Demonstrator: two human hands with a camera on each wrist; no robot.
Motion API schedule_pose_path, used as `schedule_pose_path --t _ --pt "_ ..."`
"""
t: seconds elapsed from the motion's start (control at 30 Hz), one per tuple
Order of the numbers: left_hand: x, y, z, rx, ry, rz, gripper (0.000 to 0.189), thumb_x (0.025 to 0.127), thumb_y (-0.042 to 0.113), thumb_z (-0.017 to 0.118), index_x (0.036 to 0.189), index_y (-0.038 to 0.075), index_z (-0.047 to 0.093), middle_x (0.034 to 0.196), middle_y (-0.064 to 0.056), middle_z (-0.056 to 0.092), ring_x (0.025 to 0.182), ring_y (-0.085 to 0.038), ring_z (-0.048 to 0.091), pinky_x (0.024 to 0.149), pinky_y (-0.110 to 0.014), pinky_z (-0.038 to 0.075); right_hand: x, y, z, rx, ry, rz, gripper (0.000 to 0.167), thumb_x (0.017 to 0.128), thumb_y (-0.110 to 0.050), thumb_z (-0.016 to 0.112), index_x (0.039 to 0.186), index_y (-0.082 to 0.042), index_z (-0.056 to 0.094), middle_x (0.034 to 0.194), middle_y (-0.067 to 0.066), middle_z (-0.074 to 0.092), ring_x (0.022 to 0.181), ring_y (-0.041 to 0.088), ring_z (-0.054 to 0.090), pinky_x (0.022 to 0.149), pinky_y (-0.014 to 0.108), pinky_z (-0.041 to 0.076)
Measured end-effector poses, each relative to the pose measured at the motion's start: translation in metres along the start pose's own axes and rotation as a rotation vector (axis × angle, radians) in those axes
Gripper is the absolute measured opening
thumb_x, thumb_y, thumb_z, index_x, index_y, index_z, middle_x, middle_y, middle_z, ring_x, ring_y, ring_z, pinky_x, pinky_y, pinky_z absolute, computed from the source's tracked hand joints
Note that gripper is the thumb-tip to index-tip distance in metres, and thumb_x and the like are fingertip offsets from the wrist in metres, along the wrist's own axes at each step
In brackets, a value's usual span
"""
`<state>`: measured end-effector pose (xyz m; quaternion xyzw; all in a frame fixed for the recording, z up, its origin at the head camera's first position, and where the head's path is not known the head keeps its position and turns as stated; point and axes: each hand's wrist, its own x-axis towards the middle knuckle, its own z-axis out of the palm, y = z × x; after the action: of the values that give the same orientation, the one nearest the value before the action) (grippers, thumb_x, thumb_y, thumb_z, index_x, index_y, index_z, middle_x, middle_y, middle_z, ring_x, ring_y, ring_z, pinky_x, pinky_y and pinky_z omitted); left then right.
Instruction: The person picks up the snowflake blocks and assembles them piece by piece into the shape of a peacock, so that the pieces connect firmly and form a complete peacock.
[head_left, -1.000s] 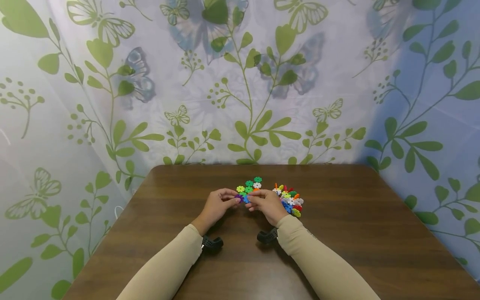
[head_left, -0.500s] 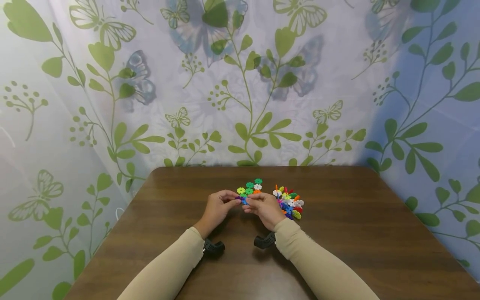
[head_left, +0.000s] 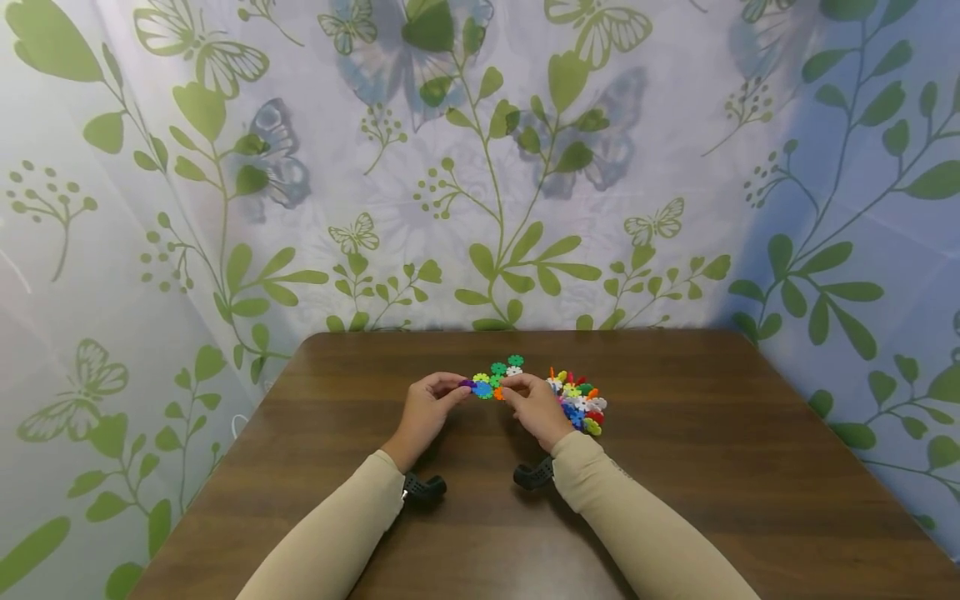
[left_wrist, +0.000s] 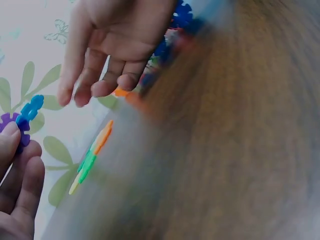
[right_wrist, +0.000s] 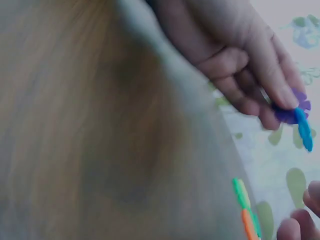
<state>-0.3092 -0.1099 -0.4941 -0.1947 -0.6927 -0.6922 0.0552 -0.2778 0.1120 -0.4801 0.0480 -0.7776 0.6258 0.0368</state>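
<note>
With the left hand (head_left: pixel 423 410), pinching a purple flower disc (head_left: pixel 467 385) between thumb and fingers, above the counter (head_left: pixel 480 517). With the right hand (head_left: pixel 536 410), between three and four o'clock from there, gripping nothing visible, fingers loosely bent and parted. Joined to the purple flower disc, at its three o'clock side in the head view, find a blue flower disc (head_left: pixel 482 390), seemingly slotted in edge to edge. Note also a cluster of yellow, green, white and orange flower discs (head_left: pixel 498 368) at about two o'clock, and a heap of mixed flower discs (head_left: pixel 581 407) at three o'clock, past the right hand.

Judge the joined pair as light, thin plastic: stiff, with slight give at the notches, likely smooth and a little slippery, hardly fragile, but liable to twist or pop loose at the joint. Best pinched on opposite flat faces close to that joint, leaving the free notches uncovered; avoid levering on the blue flower disc's far rim.
</note>
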Motion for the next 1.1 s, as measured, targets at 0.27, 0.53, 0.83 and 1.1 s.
schedule_pose_path --t 0.27,0.53,0.83,1.1 --pt "0.0011 0.0009 -0.0017 -0.072 0.027 -0.06 0.016 0.094 0.001 0.078 0.109 -0.004 0.075 0.102 -0.019 0.075 0.1 -0.057 0.067 0.088 -0.052 0.058 0.001 0.0009 0.0032 -0.363 0.018 -0.117 0.025 0.098 0.0 0.073 0.123 0.003 0.073 0.126 0.018 0.064 0.108 0.036 0.066 0.094 0.053 0.054" --pt "0.0012 -0.0014 0.0033 -0.074 0.004 -0.039 0.017 0.095 0.0 0.077 0.11 -0.008 0.073 0.1 -0.024 0.074 0.097 -0.059 0.066 0.086 -0.054 0.058 0.0063 0.004 0.0059 -0.712 -0.196 -0.249 0.034 0.098 0.006 0.068 0.131 0.009 0.069 0.147 0.022 0.057 0.135 0.051 0.047 0.114 0.06 0.036" --pt "0.0007 -0.0004 0.0047 -0.048 0.002 -0.023 0.017 0.096 0.0 0.077 0.11 -0.009 0.073 0.101 -0.025 0.074 0.093 -0.057 0.068 0.085 -0.055 0.058 0.0033 0.0015 0.0032 -0.673 -0.064 -0.295 0.009 0.089 0.007 0.08 0.095 -0.001 0.082 0.109 0.012 0.077 0.105 0.035 0.071 0.097 0.051 0.055" --pt "0.001 -0.0031 0.0022 -0.029 -0.022 -0.063 0.016 0.096 0.006 0.078 0.11 -0.003 0.076 0.101 -0.02 0.075 0.095 -0.051 0.07 0.085 -0.044 0.061 0.0058 0.0046 -0.0012 -0.566 -0.07 -0.164 0.016 0.088 0.002 0.084 0.097 -0.006 0.074 0.093 0.003 0.064 0.084 0.022 0.06 0.079 0.042 0.056"
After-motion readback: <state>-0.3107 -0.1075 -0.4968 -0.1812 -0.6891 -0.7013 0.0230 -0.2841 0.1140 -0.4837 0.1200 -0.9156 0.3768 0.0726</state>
